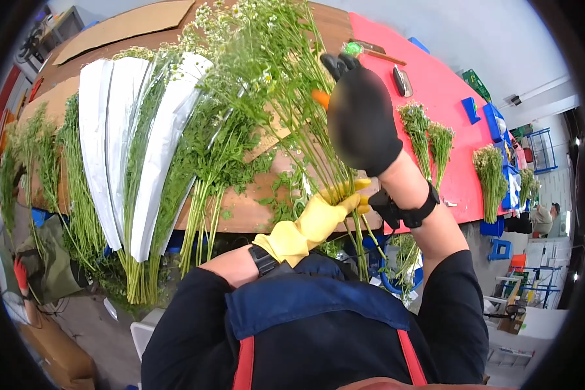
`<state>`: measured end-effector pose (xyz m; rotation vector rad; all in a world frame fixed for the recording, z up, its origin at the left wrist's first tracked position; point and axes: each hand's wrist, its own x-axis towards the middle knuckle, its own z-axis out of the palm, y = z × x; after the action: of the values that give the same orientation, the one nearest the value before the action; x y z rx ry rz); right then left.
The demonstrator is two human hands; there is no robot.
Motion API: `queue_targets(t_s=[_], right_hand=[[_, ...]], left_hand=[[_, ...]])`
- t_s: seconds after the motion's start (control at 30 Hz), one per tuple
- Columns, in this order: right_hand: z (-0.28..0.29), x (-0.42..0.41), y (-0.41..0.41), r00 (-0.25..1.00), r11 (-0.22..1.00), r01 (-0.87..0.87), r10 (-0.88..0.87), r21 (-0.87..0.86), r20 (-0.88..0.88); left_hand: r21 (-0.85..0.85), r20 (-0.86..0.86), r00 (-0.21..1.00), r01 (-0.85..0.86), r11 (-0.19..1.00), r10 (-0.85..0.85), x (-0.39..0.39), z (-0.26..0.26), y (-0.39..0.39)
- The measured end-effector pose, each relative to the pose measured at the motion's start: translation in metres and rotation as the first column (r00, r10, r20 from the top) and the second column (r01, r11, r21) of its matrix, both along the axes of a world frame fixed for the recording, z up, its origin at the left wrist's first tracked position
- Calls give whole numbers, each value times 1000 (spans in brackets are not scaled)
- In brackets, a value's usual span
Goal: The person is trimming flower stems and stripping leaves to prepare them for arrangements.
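My left hand (317, 219), in a yellow rubber glove, grips the stems of a loose bunch of small white daisy-like flowers (292, 107) near its lower end. The bunch slants up and away over the table, its cut stem ends hanging past the front edge. Beside the stems on the right is my right hand (363, 117) in a black glove. Its back faces me, partly blurred, with fingers stretched forward and an orange covering at the thumb side. Whether it touches the bunch is hidden. Left of it lie leafy green stems (224, 146) and white paper-wrapped bunches (163, 146).
The wooden table (253, 222) bears cardboard (126, 29) and loose leaves. A pink sheet (463, 161) on the right holds finished-looking small bunches (414, 126) and a dark-handled tool (402, 80). Under the edge stands a blue bucket (395, 287). Another person's red-gloved hand (20, 274) is at far left.
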<state>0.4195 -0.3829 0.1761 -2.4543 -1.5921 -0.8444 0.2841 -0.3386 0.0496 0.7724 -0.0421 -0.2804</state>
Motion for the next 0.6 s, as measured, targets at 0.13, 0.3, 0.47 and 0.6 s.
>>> queue_targets(t_s=[0.13,0.3,0.47,0.6], right_hand=[[12,18,17,985,979,171,-168,-110,34],[1,32,21,979,976,203,-201,-77,32],[-10,49,18,984,982,178,-179,65,13],[3,31,27,989,989,144,-145,20,44]], left_hand=[[-113,-100,993,54,992,-66,-6,1,1],[-79,-41,999,-14,997,11,-8,2,8],[-174,11,1000,-5,985,7,-13,0,11],[-119,21,1000,-12,993,14,-17,-1,20]])
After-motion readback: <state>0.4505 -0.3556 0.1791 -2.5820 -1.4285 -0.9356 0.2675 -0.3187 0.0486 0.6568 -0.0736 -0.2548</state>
